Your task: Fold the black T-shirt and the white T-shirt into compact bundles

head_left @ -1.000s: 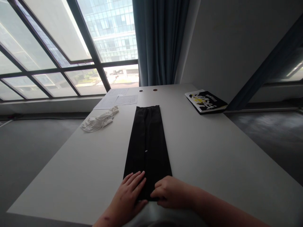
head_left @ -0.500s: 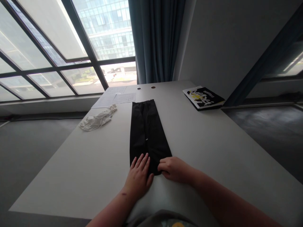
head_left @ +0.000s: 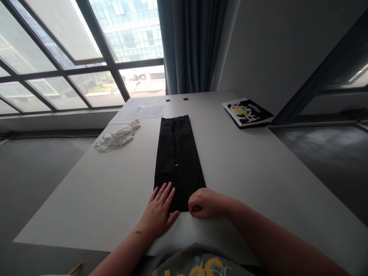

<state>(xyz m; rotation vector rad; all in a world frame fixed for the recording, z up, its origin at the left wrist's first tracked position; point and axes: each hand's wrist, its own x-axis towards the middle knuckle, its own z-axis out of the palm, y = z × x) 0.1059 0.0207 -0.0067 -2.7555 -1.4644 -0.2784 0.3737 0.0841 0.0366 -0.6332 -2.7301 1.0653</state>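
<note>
A pair of black trousers (head_left: 180, 153), folded into a long narrow strip, lies flat on the white table, stretching away from me. A small white mark shows near its middle. My left hand (head_left: 158, 209) rests palm down on the near left corner, fingers spread over the cloth and the thumb by the near edge. At the near right corner my right hand (head_left: 202, 203) is closed, its curled fingers at the hem. Some dark cloth seems to be inside the fist, though the fingers hide most of it.
Crumpled white cloth (head_left: 117, 137) lies on the left of the white table (head_left: 244, 165). Behind it are paper sheets (head_left: 148, 112). A black bag or packet with white and yellow print (head_left: 248, 113) sits at the right edge. Two cable holes are at the far end, before a blue curtain (head_left: 191, 46).
My left hand has slid to the left along the near edge. My right hand has gone from a pinch at the corner to a tighter fist. The view has tilted slightly down.
</note>
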